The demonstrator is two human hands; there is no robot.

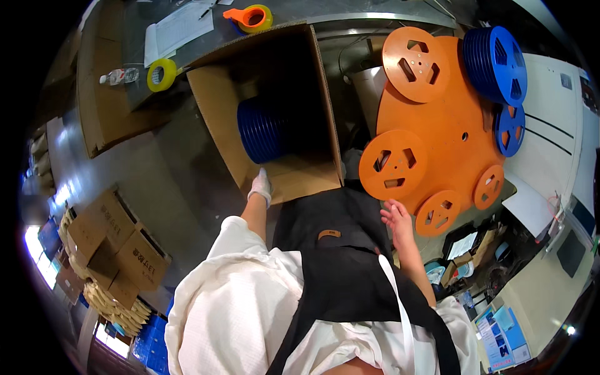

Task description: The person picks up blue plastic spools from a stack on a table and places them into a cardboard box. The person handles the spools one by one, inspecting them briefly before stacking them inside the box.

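A large open cardboard box stands before me, tilted in view. Inside, toward its left wall, sits a stack of blue plastic reels; deep shadow hides the rest. My left hand, in a white glove, grips the box rim at its near left corner, with some fingers hidden. My right hand is bare and holds nothing, its fingers apart. It is just below an orange slotted reel on a big round orange turntable, seemingly not touching it.
The turntable also carries more orange reels and stacks of blue reels. On the grey bench lie an orange tape dispenser, a yellow tape roll, papers and a bottle. Folded cartons stand at left.
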